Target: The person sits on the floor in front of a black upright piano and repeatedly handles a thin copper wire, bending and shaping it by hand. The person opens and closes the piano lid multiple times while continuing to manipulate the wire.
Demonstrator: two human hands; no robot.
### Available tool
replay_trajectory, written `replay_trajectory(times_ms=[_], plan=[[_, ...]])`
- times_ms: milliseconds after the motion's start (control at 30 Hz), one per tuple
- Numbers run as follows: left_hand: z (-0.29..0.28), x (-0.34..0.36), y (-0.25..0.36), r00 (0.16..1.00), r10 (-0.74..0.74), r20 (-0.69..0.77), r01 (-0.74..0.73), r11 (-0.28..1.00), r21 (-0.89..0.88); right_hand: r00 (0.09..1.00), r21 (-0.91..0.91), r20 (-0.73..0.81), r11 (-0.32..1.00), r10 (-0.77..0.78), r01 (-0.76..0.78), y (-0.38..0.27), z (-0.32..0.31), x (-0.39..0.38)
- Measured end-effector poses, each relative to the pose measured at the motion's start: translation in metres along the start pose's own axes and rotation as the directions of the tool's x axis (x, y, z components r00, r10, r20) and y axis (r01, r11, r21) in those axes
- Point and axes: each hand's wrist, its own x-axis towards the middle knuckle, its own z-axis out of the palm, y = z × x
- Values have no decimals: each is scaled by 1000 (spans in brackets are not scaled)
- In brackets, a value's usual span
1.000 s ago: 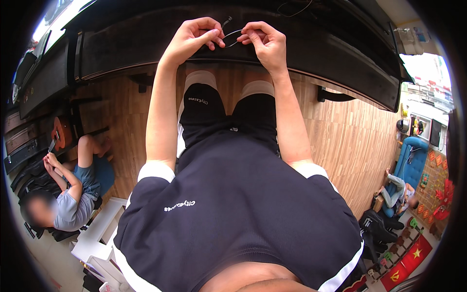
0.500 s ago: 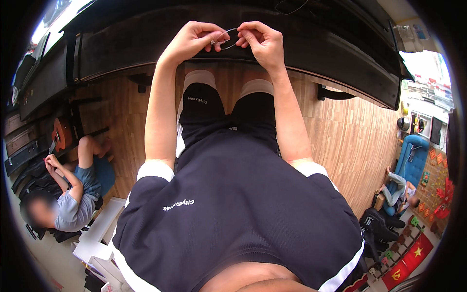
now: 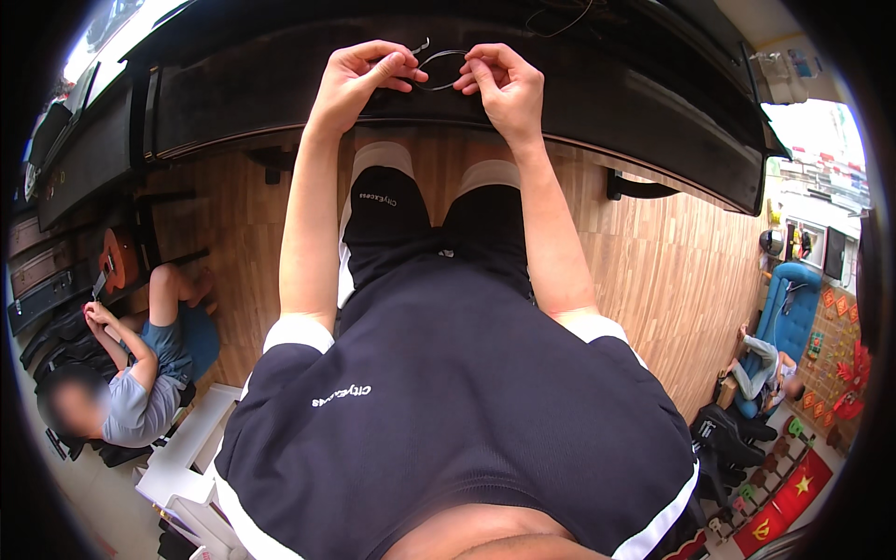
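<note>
A thin grey cable (image 3: 442,54) bends into a small loop between my hands, over the black tabletop (image 3: 616,98). On the left side of the loop, my left hand (image 3: 359,79) pinches it between thumb and fingers. A short pale end of the cable sticks up just beyond those fingertips. My right hand (image 3: 504,79) pinches the loop's other side. Both hands are held above the near part of the black surface, and what lies right between the fingertips is too small to make out.
Another thin cable (image 3: 567,30) lies farther back on the black surface. To the left, a person (image 3: 154,378) sits near an orange guitar (image 3: 119,259). Far right, another person sits by a blue sofa (image 3: 789,308). A white stand (image 3: 187,462) is at lower left.
My left hand has moved slightly left and the loop has widened. The pale cable end now points up beyond my left fingers. My right hand has barely moved.
</note>
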Motion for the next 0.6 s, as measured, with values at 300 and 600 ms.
replay_trajectory(times_ms=[300,600], plan=[[9,4,7,985,-172,18,158,939,306,985,73,106,989,-133,126,11,-8,1],[19,6,13,979,-193,64,132,845,518,991,64,128,997,-48,40,5,-8,0]])
